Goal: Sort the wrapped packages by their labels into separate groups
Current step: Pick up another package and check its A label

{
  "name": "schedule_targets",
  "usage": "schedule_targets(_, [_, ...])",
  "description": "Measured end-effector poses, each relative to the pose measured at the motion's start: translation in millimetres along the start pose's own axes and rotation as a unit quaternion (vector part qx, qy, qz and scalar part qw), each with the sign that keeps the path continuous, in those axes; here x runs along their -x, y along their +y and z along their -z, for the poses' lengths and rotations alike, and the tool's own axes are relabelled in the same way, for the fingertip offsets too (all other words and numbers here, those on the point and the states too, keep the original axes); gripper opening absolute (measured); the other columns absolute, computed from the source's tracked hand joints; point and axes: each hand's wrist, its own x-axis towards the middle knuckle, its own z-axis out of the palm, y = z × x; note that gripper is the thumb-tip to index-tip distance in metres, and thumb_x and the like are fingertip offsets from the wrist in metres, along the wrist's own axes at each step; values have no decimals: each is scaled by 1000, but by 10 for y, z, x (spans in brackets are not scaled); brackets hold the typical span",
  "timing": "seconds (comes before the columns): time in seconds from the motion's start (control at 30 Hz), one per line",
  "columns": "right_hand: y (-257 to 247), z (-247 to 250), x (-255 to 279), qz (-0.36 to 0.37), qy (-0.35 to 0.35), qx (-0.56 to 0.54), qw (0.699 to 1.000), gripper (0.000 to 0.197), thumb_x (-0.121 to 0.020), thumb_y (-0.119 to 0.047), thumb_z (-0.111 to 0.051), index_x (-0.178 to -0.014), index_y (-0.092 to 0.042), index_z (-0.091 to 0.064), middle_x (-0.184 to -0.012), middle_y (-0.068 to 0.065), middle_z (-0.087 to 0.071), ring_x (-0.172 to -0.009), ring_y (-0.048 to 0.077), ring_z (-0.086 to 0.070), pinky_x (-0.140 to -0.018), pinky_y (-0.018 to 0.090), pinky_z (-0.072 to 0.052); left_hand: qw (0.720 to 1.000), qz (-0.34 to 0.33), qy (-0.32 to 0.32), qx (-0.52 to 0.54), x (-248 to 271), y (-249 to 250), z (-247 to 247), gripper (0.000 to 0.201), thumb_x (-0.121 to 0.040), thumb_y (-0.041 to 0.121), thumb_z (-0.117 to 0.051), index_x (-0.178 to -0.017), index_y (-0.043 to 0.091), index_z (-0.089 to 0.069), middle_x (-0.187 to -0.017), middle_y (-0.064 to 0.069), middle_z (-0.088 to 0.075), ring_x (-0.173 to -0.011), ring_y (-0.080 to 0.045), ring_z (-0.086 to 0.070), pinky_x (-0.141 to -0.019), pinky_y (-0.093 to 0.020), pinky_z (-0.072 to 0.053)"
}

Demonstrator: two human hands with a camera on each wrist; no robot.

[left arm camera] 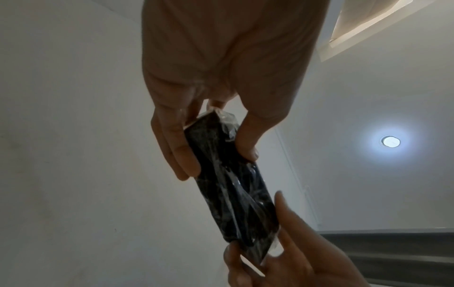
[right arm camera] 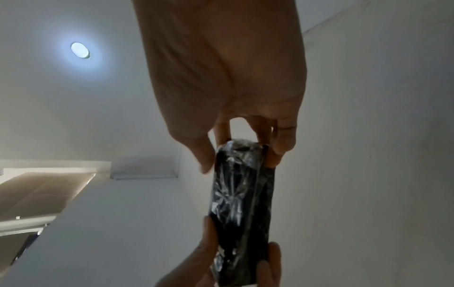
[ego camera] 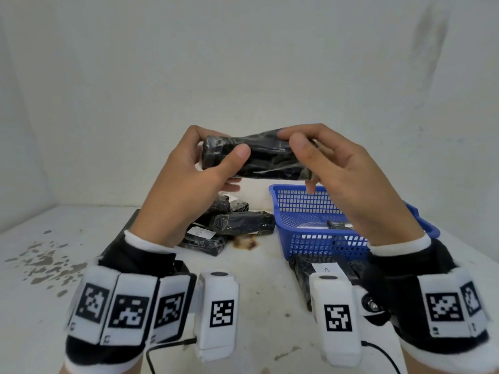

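Observation:
A black package wrapped in clear film [ego camera: 259, 157] [left arm camera: 230, 186] [right arm camera: 242, 196] is held up in the air over the table, lying crosswise. My left hand [ego camera: 216, 157] [left arm camera: 216, 149] pinches its left end between thumb and fingers. My right hand [ego camera: 299, 152] [right arm camera: 240, 153] pinches its right end the same way. No label shows on the side facing me. A pile of black packages [ego camera: 237, 225] lies on the table behind my left hand, one with a white label [ego camera: 201, 233]. Another labelled package [ego camera: 324, 271] lies in front of the basket.
A blue mesh basket [ego camera: 310, 238] stands at right on the white table [ego camera: 40, 265], with a package [ego camera: 340, 225] inside. A brown stain [ego camera: 244, 242] and grey paint flecks [ego camera: 46, 260] mark the tabletop. A wall rises close behind.

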Motion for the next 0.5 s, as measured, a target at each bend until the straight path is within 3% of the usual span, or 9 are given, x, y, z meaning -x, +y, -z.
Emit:
schedule_targets(0.1, [38,53,-7,12,0,-32,999,47,-90,-32,-66,-133,-43,-52,-103,-5,-73,-71,4,-62,-74,21,-52,1000,9,-28,3,18,26,13,51,-80,45,-62,-122,20,-49,-113,0,-66,-82,-20,-73,-74,-34,-59])
schedule_targets(0.17, [65,73,-27,3,18,-45,999,61,-84,-34,-69,-141,-40,-47,-108,-4,-73,-76,4,-64,-79,22,-51,999,26,-30,31,8,33,16,43,-91,37,-57,-127,15,-47,-112,-4,-66,-81,-24,-73,-69,-35,-57])
schedule_targets(0.27, [70,68,-46,-19,19,-38,999,45,-92,-29,-67,-135,-33,-58,-109,0,-76,-91,10,-71,-89,27,-54,998,24,-6,63,-27,25,52,22,-95,15,-58,-116,12,-56,-103,-13,-68,-78,-28,-70,-74,-37,-55])
schedule_targets(0.33, [71,59,-43,-24,13,-18,999,35,-95,-23,-65,-127,-36,-63,-102,2,-77,-90,15,-73,-94,31,-55,997,23,-2,67,-42,7,62,15,-93,10,-58,-107,15,-59,-94,-6,-69,-78,-23,-71,-86,-41,-55])
schedule_targets(0.37, [70,50,-40,-24,11,-12,1000,32,-95,-21,-64,-123,-37,-64,-100,3,-77,-86,16,-73,-92,32,-56,997,24,-3,68,-46,1,62,13,-93,10,-58,-104,16,-59,-91,-3,-68,-77,-20,-71,-89,-42,-55])
schedule_targets(0.43, [56,31,-34,-22,6,-8,1000,28,-95,-22,-65,-118,-38,-66,-95,1,-75,-74,16,-71,-75,29,-58,997,27,3,68,-53,-12,57,11,-94,8,-55,-98,18,-59,-90,-1,-67,-78,-17,-71,-92,-44,-54])
schedule_targets(0.5, [42,14,-28,-18,-1,2,1000,22,-94,-26,-66,-113,-37,-67,-77,-8,-71,-60,12,-64,-59,20,-50,998,26,18,63,-66,-27,54,14,-92,8,-57,-93,21,-58,-94,-2,-66,-79,-18,-70,-93,-45,-54])
